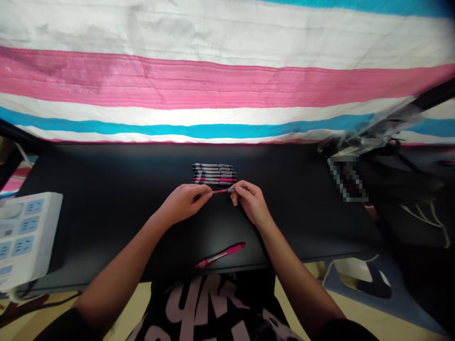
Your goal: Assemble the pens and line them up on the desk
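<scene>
My left hand (188, 199) pinches the left end of a thin pen (221, 191), whose middle looks reddish. My right hand (250, 201) grips the same pen's grey right end. Just beyond my fingers, a row of several pens (213, 173) lies side by side on the black table (124, 180); most are clear with grey or black parts, and one is pink. Nearer to my body, a pink pen (220, 255) with a clear middle lies at a slant by the table's front edge.
At the left edge stands a white power strip (53, 227) with blue sockets. Crumpled clear plastic (373, 135) and a pixelated object (348, 179) are at the right. A striped sheet (227, 85) hangs behind the table. A blue stool (384, 293) is at the lower right.
</scene>
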`<state>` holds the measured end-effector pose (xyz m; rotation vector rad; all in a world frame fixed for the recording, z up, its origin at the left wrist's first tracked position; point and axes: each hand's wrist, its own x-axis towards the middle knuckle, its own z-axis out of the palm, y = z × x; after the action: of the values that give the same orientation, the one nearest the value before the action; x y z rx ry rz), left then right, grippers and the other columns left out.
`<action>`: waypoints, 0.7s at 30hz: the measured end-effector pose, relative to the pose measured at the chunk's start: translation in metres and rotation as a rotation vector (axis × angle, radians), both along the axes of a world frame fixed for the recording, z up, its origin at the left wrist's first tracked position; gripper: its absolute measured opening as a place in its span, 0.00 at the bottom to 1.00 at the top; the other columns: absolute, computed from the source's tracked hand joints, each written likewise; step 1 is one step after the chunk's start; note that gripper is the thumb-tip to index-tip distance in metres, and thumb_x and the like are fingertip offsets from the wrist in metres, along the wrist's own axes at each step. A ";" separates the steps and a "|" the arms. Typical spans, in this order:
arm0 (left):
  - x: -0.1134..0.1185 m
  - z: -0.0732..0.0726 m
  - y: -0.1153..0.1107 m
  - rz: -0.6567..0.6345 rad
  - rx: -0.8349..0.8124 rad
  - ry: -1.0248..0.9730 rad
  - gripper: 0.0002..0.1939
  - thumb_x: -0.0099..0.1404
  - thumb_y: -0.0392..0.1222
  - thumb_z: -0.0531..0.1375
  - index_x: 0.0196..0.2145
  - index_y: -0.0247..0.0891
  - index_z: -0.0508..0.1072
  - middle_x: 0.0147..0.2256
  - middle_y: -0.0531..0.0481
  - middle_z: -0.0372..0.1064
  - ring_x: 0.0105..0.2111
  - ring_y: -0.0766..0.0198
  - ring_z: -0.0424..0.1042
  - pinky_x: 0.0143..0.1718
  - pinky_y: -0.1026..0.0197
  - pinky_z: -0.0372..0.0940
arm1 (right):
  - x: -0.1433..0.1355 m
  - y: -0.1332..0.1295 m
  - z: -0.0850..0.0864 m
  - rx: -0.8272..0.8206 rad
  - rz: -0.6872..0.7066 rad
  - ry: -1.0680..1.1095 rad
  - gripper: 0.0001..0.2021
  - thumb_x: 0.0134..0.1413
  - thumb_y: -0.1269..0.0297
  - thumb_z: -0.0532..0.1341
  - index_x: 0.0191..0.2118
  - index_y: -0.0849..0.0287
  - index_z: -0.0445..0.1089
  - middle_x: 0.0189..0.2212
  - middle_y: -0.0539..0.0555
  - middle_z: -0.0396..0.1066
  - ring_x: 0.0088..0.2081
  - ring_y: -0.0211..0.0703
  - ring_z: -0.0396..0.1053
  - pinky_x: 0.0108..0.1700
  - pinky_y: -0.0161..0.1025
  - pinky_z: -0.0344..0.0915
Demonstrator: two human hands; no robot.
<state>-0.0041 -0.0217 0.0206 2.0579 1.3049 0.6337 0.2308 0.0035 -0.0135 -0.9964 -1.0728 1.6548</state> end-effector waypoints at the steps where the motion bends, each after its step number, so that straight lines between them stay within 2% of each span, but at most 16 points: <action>1: 0.000 0.000 0.000 -0.003 -0.006 0.001 0.11 0.75 0.44 0.57 0.42 0.40 0.79 0.34 0.50 0.79 0.31 0.64 0.75 0.35 0.64 0.63 | 0.000 0.000 0.000 -0.003 -0.001 -0.002 0.13 0.54 0.53 0.69 0.32 0.59 0.76 0.19 0.48 0.70 0.20 0.36 0.64 0.26 0.36 0.60; 10: 0.000 0.000 -0.001 -0.012 0.001 -0.015 0.11 0.75 0.44 0.57 0.43 0.39 0.79 0.35 0.50 0.79 0.30 0.66 0.74 0.33 0.64 0.62 | 0.001 0.001 -0.003 0.017 0.021 -0.018 0.14 0.56 0.52 0.69 0.32 0.59 0.75 0.19 0.48 0.70 0.20 0.36 0.63 0.26 0.35 0.59; 16: 0.000 0.001 0.000 -0.001 0.010 0.007 0.12 0.75 0.44 0.56 0.43 0.39 0.79 0.36 0.50 0.80 0.32 0.64 0.76 0.36 0.63 0.63 | 0.004 0.000 -0.010 0.081 0.039 -0.092 0.14 0.60 0.52 0.67 0.35 0.58 0.75 0.20 0.47 0.70 0.22 0.36 0.64 0.28 0.36 0.60; 21: -0.001 0.001 0.000 -0.004 0.003 0.053 0.12 0.75 0.44 0.56 0.43 0.40 0.80 0.38 0.49 0.81 0.35 0.61 0.78 0.38 0.63 0.65 | 0.002 0.000 -0.004 0.141 0.037 -0.205 0.15 0.60 0.50 0.66 0.34 0.58 0.74 0.20 0.47 0.70 0.21 0.36 0.65 0.28 0.36 0.62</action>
<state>-0.0054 -0.0216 0.0213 2.0917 1.3298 0.5833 0.2326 0.0032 -0.0174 -1.0751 -1.3314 1.5066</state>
